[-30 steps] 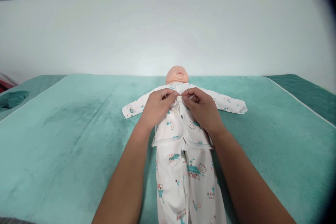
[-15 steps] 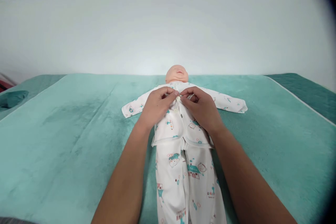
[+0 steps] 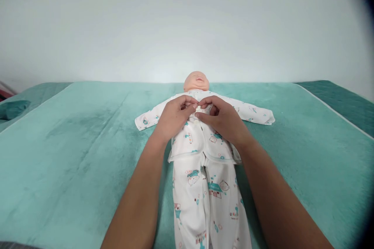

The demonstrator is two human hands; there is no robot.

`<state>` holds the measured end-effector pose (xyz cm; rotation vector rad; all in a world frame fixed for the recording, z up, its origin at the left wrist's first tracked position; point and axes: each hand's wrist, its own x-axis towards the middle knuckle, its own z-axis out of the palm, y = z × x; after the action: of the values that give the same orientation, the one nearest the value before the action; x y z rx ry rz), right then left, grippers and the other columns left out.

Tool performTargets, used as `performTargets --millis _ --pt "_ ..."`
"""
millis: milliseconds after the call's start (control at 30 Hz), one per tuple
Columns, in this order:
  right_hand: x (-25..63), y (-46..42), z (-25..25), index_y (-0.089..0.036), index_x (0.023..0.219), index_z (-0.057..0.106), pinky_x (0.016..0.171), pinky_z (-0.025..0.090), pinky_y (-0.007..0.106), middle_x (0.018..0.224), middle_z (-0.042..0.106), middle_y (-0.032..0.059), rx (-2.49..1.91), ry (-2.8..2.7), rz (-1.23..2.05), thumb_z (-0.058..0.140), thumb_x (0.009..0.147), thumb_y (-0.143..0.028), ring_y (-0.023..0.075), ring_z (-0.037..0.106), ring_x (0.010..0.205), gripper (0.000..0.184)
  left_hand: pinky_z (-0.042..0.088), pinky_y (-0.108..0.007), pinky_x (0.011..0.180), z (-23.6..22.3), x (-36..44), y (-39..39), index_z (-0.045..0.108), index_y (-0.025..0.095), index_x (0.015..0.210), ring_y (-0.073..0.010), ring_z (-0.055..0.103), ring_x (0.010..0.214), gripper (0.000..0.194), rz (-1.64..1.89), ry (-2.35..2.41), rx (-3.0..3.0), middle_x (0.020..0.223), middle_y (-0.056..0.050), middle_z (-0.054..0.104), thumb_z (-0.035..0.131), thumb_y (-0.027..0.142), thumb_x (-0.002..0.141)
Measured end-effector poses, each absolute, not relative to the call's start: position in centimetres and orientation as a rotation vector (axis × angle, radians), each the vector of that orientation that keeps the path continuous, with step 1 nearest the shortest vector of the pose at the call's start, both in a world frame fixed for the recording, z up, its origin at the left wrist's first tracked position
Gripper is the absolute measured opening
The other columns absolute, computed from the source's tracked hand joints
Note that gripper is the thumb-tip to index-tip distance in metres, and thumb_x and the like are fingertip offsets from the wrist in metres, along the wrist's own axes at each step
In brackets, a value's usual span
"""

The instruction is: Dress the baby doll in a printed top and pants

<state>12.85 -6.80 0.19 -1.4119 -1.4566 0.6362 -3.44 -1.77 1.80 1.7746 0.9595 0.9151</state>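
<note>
A baby doll (image 3: 196, 81) lies on its back on a teal blanket (image 3: 73, 144), head away from me. It wears a white printed shirt (image 3: 201, 136) and matching trousers (image 3: 204, 202). My left hand (image 3: 174, 117) and my right hand (image 3: 222, 118) meet at the doll's chest. Both pinch the shirt's front edges at a small button (image 3: 198, 107) near the collar. The fingertips of both hands are curled and pressed onto the fabric.
The blanket covers a wide bed against a white wall (image 3: 187, 27). A darker teal pillow (image 3: 13, 109) lies at the far left edge. A darker strip of bedding (image 3: 341, 105) runs along the right side.
My hands stay at the same button near the collar. The right thumb has shifted slightly left across the shirt's front. The doll has not moved.
</note>
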Motion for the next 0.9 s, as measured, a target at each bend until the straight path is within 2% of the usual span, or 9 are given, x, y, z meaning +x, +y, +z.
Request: performTargets --millis 200,367,567,700,767,900 --pt "13.4 -7.2 0.5 -0.025 0.1 0.065 0.044 0.031 0.023 0.072 0.052 -0.0053 -1.336 -1.365 0.869 0.07 0.079 -0.039 0.0076 0.038 0.05 0.025 0.041 -0.025 0.06 2.4 -3.6 -2.1 0.068 0.02 0.091 -0.0104 0.051 0.064 0.021 0.935 0.959 1.746 0.08 -0.001 0.063 0.059 0.039 0.089" --pt "13.7 -8.4 1.8 -0.022 0.076 0.058 0.047 0.031 0.025 0.061 0.045 -0.0054 -1.421 -1.487 0.855 0.062 0.086 -0.048 0.0093 0.038 0.053 0.028 0.043 -0.023 0.059 3.4 -4.8 -2.6 0.068 0.018 0.085 -0.0101 0.054 0.065 0.02 0.804 0.904 1.771 0.076 -0.001 0.062 0.063 0.038 0.086" --pt "12.8 -10.7 3.2 -0.024 0.081 0.054 0.054 0.031 0.027 0.074 0.059 -0.0042 -1.736 -1.869 0.536 0.063 0.081 -0.031 0.0122 0.049 0.063 0.011 0.044 -0.023 0.062 4.2 -6.3 -2.6 0.072 0.018 0.086 -0.0108 0.057 0.069 0.023 0.522 0.845 1.871 0.076 -0.001 0.066 0.071 0.04 0.081" --pt "10.5 -11.7 2.9 -0.023 0.086 0.048 0.053 0.023 0.029 0.081 0.06 0.0007 -1.981 -1.918 0.153 0.062 0.082 -0.036 0.0162 0.053 0.066 0.019 0.043 -0.024 0.064 4.2 -6.4 -2.5 0.07 0.018 0.083 -0.0117 0.056 0.071 0.022 0.441 0.809 1.917 0.075 0.0 0.065 0.07 0.04 0.082" --pt "9.6 -12.0 2.8 -0.022 0.088 0.047 0.052 0.021 0.03 0.08 0.059 0.0026 -2.076 -1.919 0.09 0.057 0.086 -0.038 0.0178 0.054 0.065 0.018 0.044 -0.024 0.064 4.2 -6.4 -2.6 0.069 0.018 0.083 -0.0122 0.057 0.071 0.021 0.422 0.816 1.935 0.075 0.0 0.065 0.069 0.04 0.082" --pt "9.0 -12.3 3.1 -0.022 0.088 0.044 0.051 0.018 0.031 0.077 0.057 0.0036 -2.155 -1.927 0.089 0.048 0.09 -0.029 0.0172 0.052 0.059 0.008 0.045 -0.025 0.067 4.3 -6.3 -2.7 0.07 0.019 0.087 -0.0133 0.059 0.075 0.019 0.399 0.842 1.96 0.079 -0.001 0.066 0.069 0.038 0.082"
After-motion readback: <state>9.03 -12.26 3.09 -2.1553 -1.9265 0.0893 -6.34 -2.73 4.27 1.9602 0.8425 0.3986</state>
